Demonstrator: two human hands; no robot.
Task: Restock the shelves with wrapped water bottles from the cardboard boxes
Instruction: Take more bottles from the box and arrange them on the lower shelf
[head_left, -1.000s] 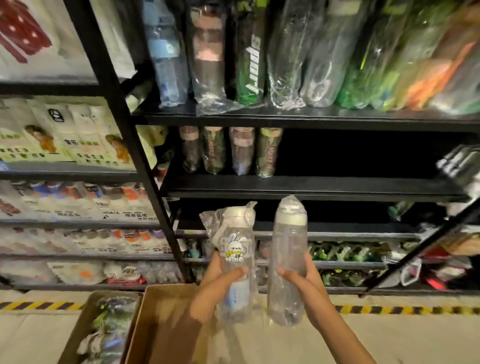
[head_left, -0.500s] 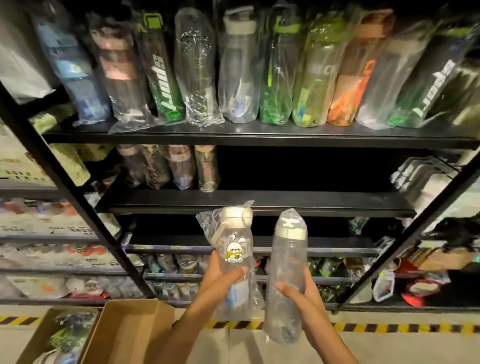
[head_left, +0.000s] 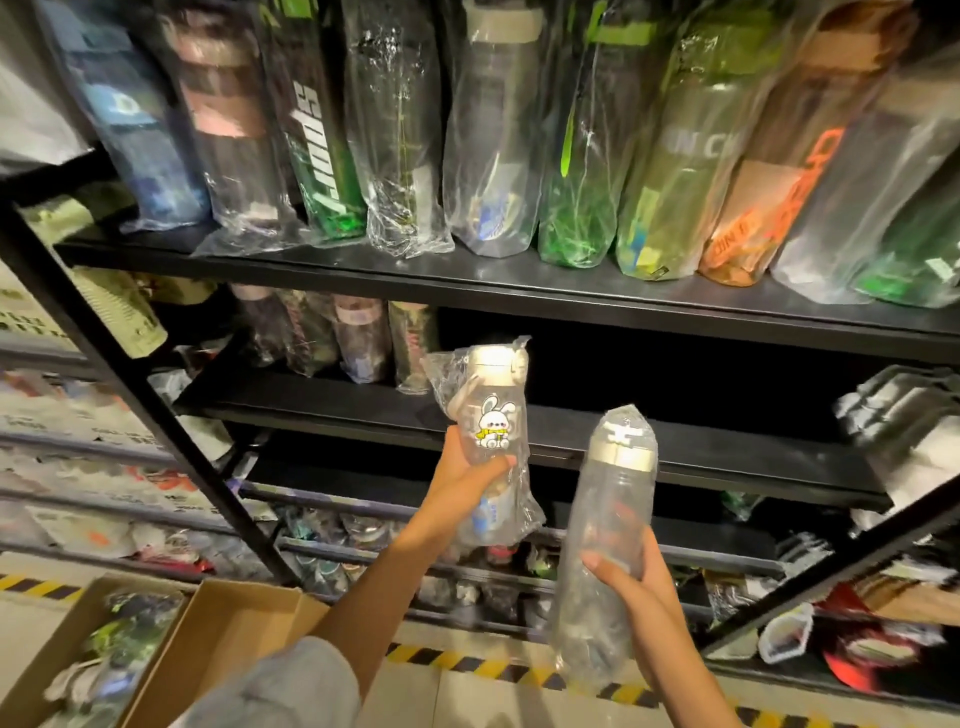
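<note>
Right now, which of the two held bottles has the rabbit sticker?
The shorter wrapped bottle in the left hand has the white rabbit sticker; the taller bottle in the right hand is plain clear.

On the top shelf (head_left: 519, 291), a green and black wrapped bottle (head_left: 317, 130) carries white sideways lettering that seems to read "Sports". Farther right, an olive-green bottle (head_left: 680, 171) shows pale letters "N C", the rest hidden. Beside it, the orange bottle (head_left: 769, 208) has orange lettering too blurred to read.
</note>
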